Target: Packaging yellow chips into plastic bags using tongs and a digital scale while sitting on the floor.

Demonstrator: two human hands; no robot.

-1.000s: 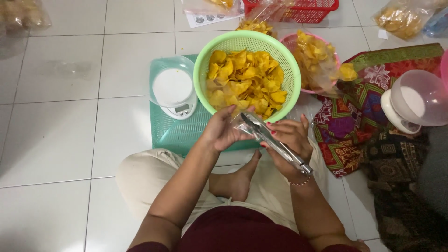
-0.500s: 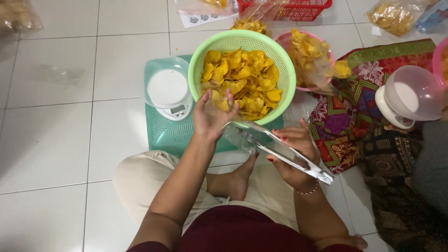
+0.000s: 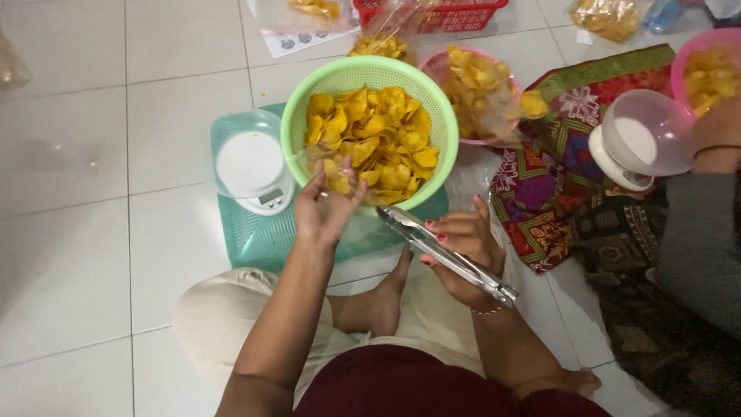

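Metal tongs (image 3: 448, 253) still clamped in right hand (image 3: 461, 245); left hand (image 3: 324, 208) fingers now spread.

A white kitchen scale (image 3: 251, 166) on a teal tray (image 3: 255, 235); patterned cloth (image 3: 571, 147).

Shiny metal tongs (image 3: 448, 255), perforated green plastic colander (image 3: 432, 116), glossy white floor tiles (image 3: 93, 232)

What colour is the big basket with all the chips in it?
The basket is light green, a round plastic one with small holes. It shows best in the head view, just beyond the left hand.
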